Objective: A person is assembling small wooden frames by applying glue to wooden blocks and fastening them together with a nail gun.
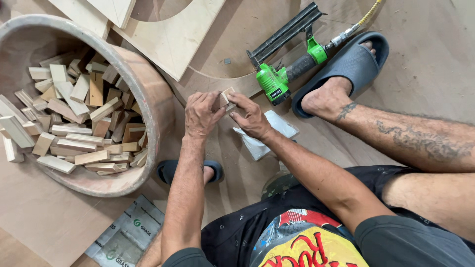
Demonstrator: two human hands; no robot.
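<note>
Both your left hand (pixel 202 114) and right hand (pixel 249 116) pinch one small wood block (pixel 225 97) together, over the plywood floor (pixel 435 64), just beside the green nail gun (pixel 282 74) and the tub of offcuts (pixel 148 99).

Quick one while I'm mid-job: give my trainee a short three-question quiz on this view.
1. True or false: both hands hold the small wood block.
2. What lies right beside the nail gun? A) a sandalled foot B) a hammer C) a saw
3. What fills the round tub?

Key
1. True; the left hand and right hand pinch it from either side.
2. A; the foot rests against the gun's green body.
3. Many small offcut blocks, heaped loosely.
</note>
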